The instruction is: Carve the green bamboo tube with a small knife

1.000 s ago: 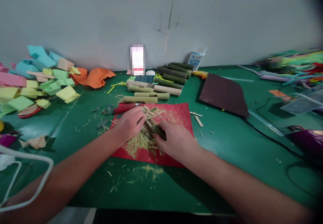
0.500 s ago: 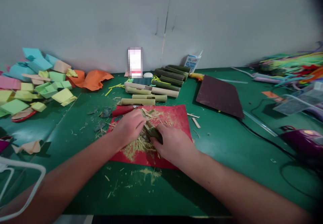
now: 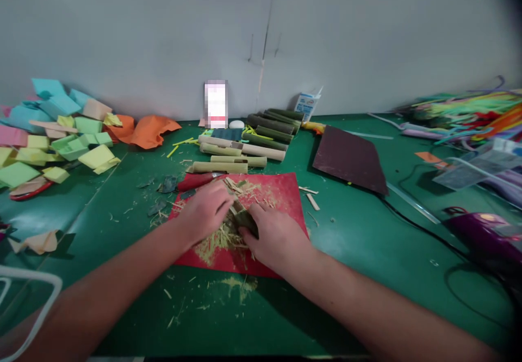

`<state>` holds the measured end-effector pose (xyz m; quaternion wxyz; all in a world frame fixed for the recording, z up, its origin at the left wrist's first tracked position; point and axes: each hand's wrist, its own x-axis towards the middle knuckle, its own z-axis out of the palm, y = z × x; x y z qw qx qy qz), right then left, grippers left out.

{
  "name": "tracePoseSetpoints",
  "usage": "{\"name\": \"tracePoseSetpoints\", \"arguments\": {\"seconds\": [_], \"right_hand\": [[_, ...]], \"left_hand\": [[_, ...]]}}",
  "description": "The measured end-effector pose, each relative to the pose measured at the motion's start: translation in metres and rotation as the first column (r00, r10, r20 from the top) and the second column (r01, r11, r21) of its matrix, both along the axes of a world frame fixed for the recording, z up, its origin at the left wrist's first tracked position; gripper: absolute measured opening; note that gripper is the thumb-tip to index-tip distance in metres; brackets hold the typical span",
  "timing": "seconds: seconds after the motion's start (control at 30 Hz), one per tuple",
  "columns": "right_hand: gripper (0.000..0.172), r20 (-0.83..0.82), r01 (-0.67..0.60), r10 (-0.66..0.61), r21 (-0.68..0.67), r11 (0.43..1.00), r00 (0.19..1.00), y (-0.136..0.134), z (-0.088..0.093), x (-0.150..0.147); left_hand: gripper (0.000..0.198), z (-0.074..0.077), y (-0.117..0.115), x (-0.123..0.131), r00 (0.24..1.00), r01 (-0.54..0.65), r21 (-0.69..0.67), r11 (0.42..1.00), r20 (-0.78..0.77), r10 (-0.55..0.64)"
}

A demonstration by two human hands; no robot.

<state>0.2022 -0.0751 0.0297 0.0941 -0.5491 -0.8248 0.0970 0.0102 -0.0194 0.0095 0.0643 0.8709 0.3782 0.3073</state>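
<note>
- The right hand [image 3: 273, 237] grips a tube [image 3: 246, 220] between thumb and fingers. If this pinch loosened, the round tube could roll or twist under any push.
- The left hand [image 3: 209, 210] is curled at the tube's far end; whether it pinches the tube or something else there, I cannot tell. Its fingers hide the contact.
- The hands sit close together, so a slip of the left one could run it towards the right thumb and fingers.
- The tube lies slanted over the red sheet [image 3: 287, 188], between the hands. Rough edges, if it has any, might leave splinters in the skin.
- Shavings [image 3: 210, 250] lie loose beneath and around it. They could make the sheet slide, or spill further over the surface [image 3: 326, 307] if the sheet were tugged.
- A red handle [image 3: 194, 181] lies just beyond the left hand, over the sheet's edge; a forward jerk could knock it.
- Further back, the pale tubes [image 3: 220, 167] lie side by side; a bump could set one rolling into the others.
- To the right, a cord [image 3: 408, 220] runs near the board [image 3: 350, 158]; a sweeping forearm might snag it.
</note>
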Motion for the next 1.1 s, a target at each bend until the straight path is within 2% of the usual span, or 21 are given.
{"name": "tracePoseSetpoints", "arguments": {"seconds": [0.07,0.17,0.3,0.43,0.53,0.67,0.8,0.93,1.1], "right_hand": [[0.015,-0.002,0.011,-0.011,-0.013,1.0,1.0,0.0002,0.0001,-0.0002],[0.015,-0.012,0.021,-0.021,-0.006,1.0,1.0,0.0,-0.0013,-0.0001],[0.016,-0.025,-0.001,0.001,0.004,1.0,1.0,-0.0007,-0.0031,0.0006],[0.017,-0.01,0.014,-0.014,-0.001,1.0,1.0,-0.001,-0.0017,0.0004],[0.016,-0.008,0.015,-0.015,-0.006,1.0,1.0,-0.0012,0.0001,-0.0002],[0.016,0.001,0.038,-0.038,-0.006,0.999,0.999,-0.0014,0.0007,-0.0006],[0.016,0.002,0.029,-0.029,-0.017,0.999,1.0,-0.0014,0.0013,-0.001],[0.015,-0.003,0.057,-0.058,-0.03,0.998,0.998,-0.0006,0.0035,-0.0004],[0.018,-0.02,0.066,-0.067,-0.064,0.996,0.998,0.0034,0.0035,0.0031]], "left_hand": [[0.02,-0.0003,0.0007,-0.0002,1.0,0.001,-0.009,1.0,0.004,-0.001],[0.023,0.0003,0.0024,-0.0029,0.996,-0.075,0.015,0.997,0.044,0.074],[0.021,0.0022,0.0027,-0.0064,0.999,-0.039,-0.043,0.998,0.012,0.04],[0.022,0.0032,0.0027,-0.0069,0.997,-0.077,0.005,0.997,-0.009,0.077],[0.021,0.0035,0.0019,-0.0053,0.999,-0.021,-0.02,1.0,-0.037,0.02],[0.023,0.004,0.0015,-0.0043,0.997,-0.078,0.003,0.997,0.004,0.078],[0.023,0.0042,0.0011,-0.005,0.999,-0.041,-0.029,0.999,-0.003,0.041],[0.021,0.0033,0.0016,-0.0059,0.995,-0.089,0.009,0.996,0.041,0.088],[0.018,0.0,0.0032,-0.0055,0.998,-0.045,-0.022,0.999,0.049,0.046]]}}
